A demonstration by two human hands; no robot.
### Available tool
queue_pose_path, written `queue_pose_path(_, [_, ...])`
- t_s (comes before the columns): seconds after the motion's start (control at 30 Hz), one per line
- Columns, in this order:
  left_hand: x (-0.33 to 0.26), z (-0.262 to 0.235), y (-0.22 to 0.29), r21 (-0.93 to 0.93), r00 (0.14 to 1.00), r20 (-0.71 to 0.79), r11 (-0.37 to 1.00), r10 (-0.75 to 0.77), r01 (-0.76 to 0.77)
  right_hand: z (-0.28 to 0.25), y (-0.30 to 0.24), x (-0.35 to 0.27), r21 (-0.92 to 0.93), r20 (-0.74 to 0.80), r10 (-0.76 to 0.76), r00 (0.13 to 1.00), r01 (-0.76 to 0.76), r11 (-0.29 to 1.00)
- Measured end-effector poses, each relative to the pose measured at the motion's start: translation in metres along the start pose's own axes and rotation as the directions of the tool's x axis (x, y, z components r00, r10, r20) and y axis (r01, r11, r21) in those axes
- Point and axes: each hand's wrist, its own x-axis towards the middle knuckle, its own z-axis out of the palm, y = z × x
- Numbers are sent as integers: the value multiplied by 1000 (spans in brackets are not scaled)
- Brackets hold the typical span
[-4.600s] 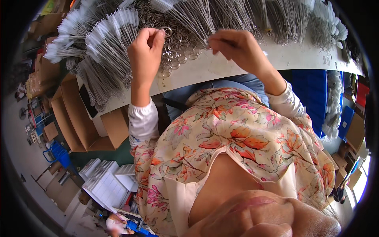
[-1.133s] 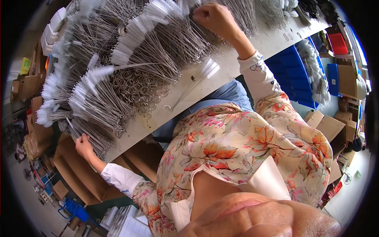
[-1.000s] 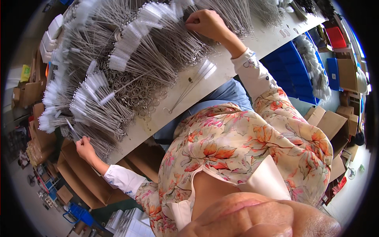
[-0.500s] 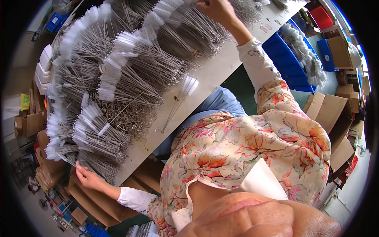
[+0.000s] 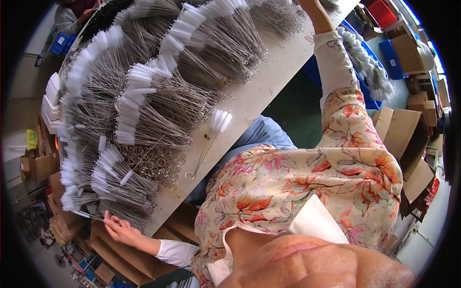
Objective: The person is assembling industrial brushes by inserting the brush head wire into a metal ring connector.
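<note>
Many bundles of thin wire brushes (image 5: 158, 96) with white bristle tips and ring ends lie fanned out over a long white table (image 5: 269, 81). My left hand (image 5: 120, 230) is at the lower left, by the table's near edge. Its fingers pinch a single wire brush (image 5: 89, 216) drawn from the nearest bundle (image 5: 115, 187). My right forearm (image 5: 319, 19) stretches up across the table to the top edge of the picture, and the hand itself is cut off there. A few loose brushes (image 5: 211, 137) lie apart near the table edge.
Open cardboard boxes stand under the table at the lower left (image 5: 43, 165) and on the floor at the right (image 5: 401, 129). Blue bins (image 5: 394, 53) and a red bin (image 5: 384, 9) sit at the upper right. Another person (image 5: 77, 14) is at the far top left.
The view has swung, so the table now runs steeply across the picture. My left hand has gone down to the lower-left bundle and pinched a brush. My right hand has reached up out of the picture.
</note>
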Motion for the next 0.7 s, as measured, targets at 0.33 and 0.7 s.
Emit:
queue_pose_path(0.33, [-13,18,-7,-236,998,62,971,-26,40,10,-69,-15,-565,8,-269,963,226,793])
queue_pose_path(0.7, [-94,176,39,-306,708,495,864,504,-400,113,-254,-213,695,700,-487,522,-656,295])
